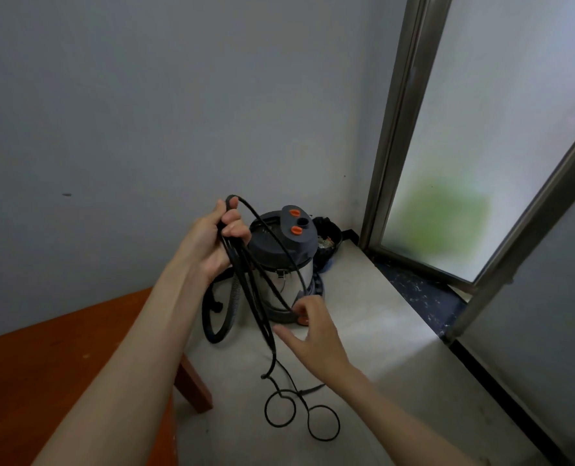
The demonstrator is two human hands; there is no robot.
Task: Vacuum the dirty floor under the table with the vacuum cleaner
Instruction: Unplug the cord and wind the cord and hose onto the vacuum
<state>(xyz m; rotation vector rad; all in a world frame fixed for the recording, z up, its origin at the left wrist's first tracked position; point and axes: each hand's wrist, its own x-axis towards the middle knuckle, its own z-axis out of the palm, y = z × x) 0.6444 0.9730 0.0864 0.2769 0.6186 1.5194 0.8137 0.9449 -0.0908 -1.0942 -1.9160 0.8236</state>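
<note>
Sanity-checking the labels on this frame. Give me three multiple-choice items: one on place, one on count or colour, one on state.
1. Where does the vacuum cleaner stand?
A. on the wooden table
B. on the floor in the corner by the glass door
C. outside the door

2. How many orange knobs show on its lid?
A. one
B. two
C. four

3. What is the left hand doing?
A. gripping loops of the black power cord
B. resting flat on the table
C. hanging idle

Key: 1 B, its base sits on pale floor near the door frame; 2 B, two on the grey lid; 3 A, fingers curl round the cord.
</note>
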